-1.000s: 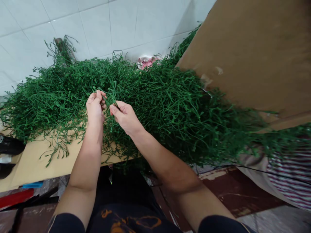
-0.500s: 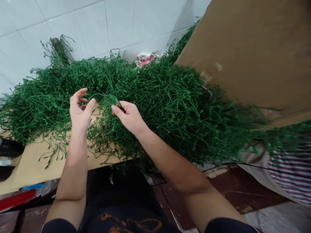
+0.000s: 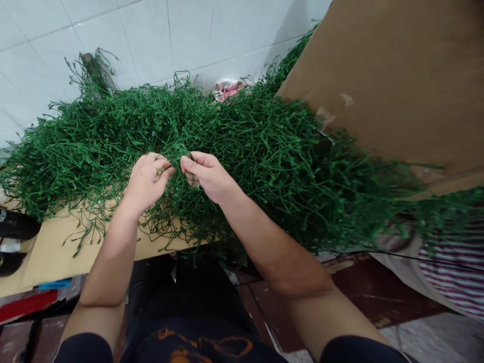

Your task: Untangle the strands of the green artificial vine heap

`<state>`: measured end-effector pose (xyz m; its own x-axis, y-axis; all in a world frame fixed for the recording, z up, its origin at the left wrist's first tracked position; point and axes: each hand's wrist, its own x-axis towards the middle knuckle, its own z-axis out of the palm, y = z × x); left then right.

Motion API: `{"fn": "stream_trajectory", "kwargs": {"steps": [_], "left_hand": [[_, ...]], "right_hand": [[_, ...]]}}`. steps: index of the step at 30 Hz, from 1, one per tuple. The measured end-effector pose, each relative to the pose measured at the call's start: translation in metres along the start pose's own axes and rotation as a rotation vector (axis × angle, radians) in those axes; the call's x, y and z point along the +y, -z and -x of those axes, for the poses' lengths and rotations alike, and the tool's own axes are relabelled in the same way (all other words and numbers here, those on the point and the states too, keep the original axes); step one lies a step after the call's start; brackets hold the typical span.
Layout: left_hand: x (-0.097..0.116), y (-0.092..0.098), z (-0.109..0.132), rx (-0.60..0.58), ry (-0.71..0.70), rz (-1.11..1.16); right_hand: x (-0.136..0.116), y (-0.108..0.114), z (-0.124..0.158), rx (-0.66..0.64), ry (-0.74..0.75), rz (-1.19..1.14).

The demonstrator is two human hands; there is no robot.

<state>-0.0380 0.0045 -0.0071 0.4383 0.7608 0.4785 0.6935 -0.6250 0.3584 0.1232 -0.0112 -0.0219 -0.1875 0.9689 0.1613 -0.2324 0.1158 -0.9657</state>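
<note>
View: head camera, looking down at both hands.
Stems: green pile [image 3: 283, 161] across the middle of the frame, from left edge to right edge; looser strands at lower left.
Right hand [image 3: 206, 174]: center of frame, thumb and index pinched on thin green stems [image 3: 179, 149].
Left hand [image 3: 147, 184]: just left of the right hand, fingers curled, thumb close to index, narrow gap; can't tell if a strand is in it.
Under pile: tan board [image 3: 56, 247], lower left.
Upper right: big cardboard [image 3: 385, 75], tilted, pile against its lower edge.
Top: white tile wall [image 3: 196, 35]; pink cloth [image 3: 229, 92] behind the pile, upper center.
Lower left: red item [image 3: 28, 305], blue item [image 3: 55, 284]; black item [image 3: 17, 225] at left edge.
Lower right: striped cloth [image 3: 454, 272], partly under strands.
</note>
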Motion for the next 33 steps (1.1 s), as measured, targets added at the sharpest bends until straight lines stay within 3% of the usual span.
{"fn": "stream_trajectory", "kwargs": {"steps": [8,14,18,21,24,27,29,33], "left_hand": [[-0.003,0.003,-0.004,0.037,0.045,0.355],[-0.003,-0.002,-0.001,-0.071,0.141,0.502],[-0.006,-0.004,0.001,-0.024,0.190,0.540],[-0.011,-0.006,0.001,0.043,0.181,0.432],[-0.014,-0.007,0.004,0.156,0.162,0.153],[-0.012,-0.002,0.007,0.262,0.155,-0.104],[-0.008,0.001,0.010,0.202,0.138,-0.114],[0.001,0.000,0.015,-0.024,0.193,0.175]], "right_hand": [[0.001,-0.002,-0.004,0.045,0.090,0.047],[0.003,0.002,-0.009,-0.119,0.100,0.029],[0.003,0.002,-0.010,-0.080,0.187,0.093],[0.006,0.001,-0.011,-0.068,0.222,0.197],[0.009,0.002,-0.011,-0.056,0.244,0.396],[0.009,0.005,-0.012,0.040,0.314,0.664],[0.006,0.008,-0.012,0.108,0.354,0.790],[-0.003,0.012,-0.015,0.222,0.394,0.936]]}}
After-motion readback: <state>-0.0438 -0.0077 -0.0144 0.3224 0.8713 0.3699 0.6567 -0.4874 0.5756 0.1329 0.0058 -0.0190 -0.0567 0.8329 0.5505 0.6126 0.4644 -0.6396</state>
